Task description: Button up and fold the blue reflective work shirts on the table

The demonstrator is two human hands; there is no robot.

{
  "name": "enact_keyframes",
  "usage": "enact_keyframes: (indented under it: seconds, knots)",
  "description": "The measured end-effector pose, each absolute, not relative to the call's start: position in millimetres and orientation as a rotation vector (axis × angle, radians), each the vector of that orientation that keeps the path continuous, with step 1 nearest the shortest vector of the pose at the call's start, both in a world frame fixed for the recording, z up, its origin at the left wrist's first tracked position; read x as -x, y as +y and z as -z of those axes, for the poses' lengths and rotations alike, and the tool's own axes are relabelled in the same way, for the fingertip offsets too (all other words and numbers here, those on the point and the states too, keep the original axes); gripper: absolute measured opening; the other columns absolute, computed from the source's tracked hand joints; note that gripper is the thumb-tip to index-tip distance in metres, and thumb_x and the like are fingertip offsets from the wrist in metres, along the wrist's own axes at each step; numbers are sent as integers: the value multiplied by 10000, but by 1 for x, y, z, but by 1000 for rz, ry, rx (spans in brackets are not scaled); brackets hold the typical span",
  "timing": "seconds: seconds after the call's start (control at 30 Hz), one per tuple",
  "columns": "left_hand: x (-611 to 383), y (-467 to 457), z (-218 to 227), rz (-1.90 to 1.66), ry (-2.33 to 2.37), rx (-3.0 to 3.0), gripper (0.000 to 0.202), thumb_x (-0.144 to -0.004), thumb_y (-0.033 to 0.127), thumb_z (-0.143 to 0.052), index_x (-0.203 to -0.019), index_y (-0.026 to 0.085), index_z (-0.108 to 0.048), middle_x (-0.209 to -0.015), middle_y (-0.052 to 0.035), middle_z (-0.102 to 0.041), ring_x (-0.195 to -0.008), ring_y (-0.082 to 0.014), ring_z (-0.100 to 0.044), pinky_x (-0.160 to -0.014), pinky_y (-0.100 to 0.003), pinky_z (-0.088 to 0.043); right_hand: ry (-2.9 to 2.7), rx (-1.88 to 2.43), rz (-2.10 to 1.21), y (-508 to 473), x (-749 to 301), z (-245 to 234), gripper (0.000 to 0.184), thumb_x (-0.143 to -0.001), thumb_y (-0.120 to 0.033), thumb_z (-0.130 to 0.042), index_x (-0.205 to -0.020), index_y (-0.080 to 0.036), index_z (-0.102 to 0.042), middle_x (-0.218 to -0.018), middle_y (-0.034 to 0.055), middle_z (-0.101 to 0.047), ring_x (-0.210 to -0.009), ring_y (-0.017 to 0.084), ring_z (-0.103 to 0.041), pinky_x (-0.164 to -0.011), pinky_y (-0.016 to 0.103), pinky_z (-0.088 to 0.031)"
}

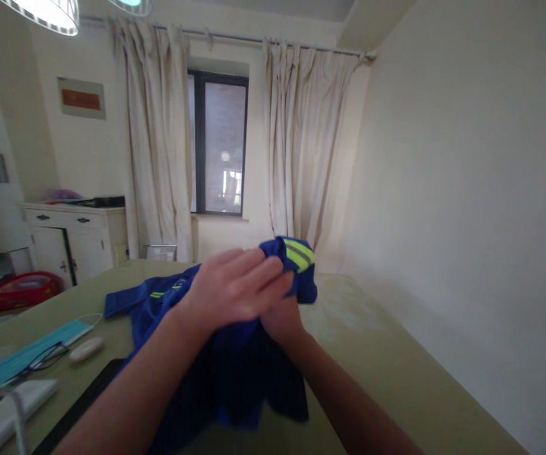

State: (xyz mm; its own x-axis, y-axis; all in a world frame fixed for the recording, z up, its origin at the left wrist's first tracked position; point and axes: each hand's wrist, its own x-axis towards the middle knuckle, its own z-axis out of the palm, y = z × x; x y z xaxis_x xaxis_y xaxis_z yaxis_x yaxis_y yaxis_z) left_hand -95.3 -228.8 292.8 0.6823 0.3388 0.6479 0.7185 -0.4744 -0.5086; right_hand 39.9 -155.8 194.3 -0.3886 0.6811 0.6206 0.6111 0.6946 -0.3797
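A blue work jacket (159,322) with yellow-green and grey reflective strips lies partly spread over the table, and its nearer part hangs bunched in front of me. My left hand (237,284) reaches across, its fingers closed over a raised fold of the jacket. Just below and to the right, my right hand (282,319) grips the same bunched cloth from underneath. Its fingers are mostly hidden by the cloth and my left hand. A bright reflective strip (299,254) shows on the fold above both hands.
On the pale green table (377,360), a light-blue face mask (55,341), glasses (48,357), a white computer mouse (86,349), a white box-like object (17,407) and a dark flat object (83,404) lie left. A wall (467,189) runs along the right side.
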Motion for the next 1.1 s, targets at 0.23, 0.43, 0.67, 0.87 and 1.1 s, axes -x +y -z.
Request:
enact_keyframes:
  seconds: [0.23,0.43,0.67,0.87,1.1]
  knots:
    - [181,-151,-210,532,-1727,1708,563,-979,123,-404,-1527,250,-407,-1503,-174,-477,-1319,-360,-472,-1021,-535,-400,-2255,1160,-426,-75,-4,-149,615,-1020,-358,-443,-1567,-123,-291,-1505,179,-500,-1364,290,-499,-1121,452,-396]
    - [201,-173,-36,246,-2311,1968,517,-989,432,-432,-1481,281,-485,-1555,-102,-486,-1421,-345,-413,-1102,-538,-360,-2462,1157,-518,-131,-96,-21,500,-966,-385,-554,-1430,-199,-566,-1532,114,-509,-1416,278,-460,-1196,459,-318]
    - [146,-179,-40,403,-2233,1890,413,-935,147,-420,-1287,156,-635,-1297,-144,-644,-1196,-308,-569,-1073,-474,-381,-2281,1184,-570,-156,-130,-9,336,-967,-328,-519,-1224,-197,-691,-1338,110,-669,-1261,229,-593,-1118,388,-410]
    - [14,-171,-38,971,-1701,2720,329,-1013,318,-416,-1226,244,-656,-1222,-64,-677,-1157,-228,-575,-1052,-378,-419,-2332,1197,-452,-151,-118,5,413,-860,-169,-513,-1229,-217,-692,-1261,123,-703,-1166,249,-632,-1048,380,-458]
    - [10,-175,-27,1344,-1717,2931,348,-1020,443,-445,-1220,264,-666,-1249,-44,-670,-1181,-204,-575,-1087,-334,-408,-2244,1119,-643,-151,-123,3,379,-863,-195,-502,-1165,-187,-730,-1179,122,-740,-1086,227,-676,-992,327,-498]
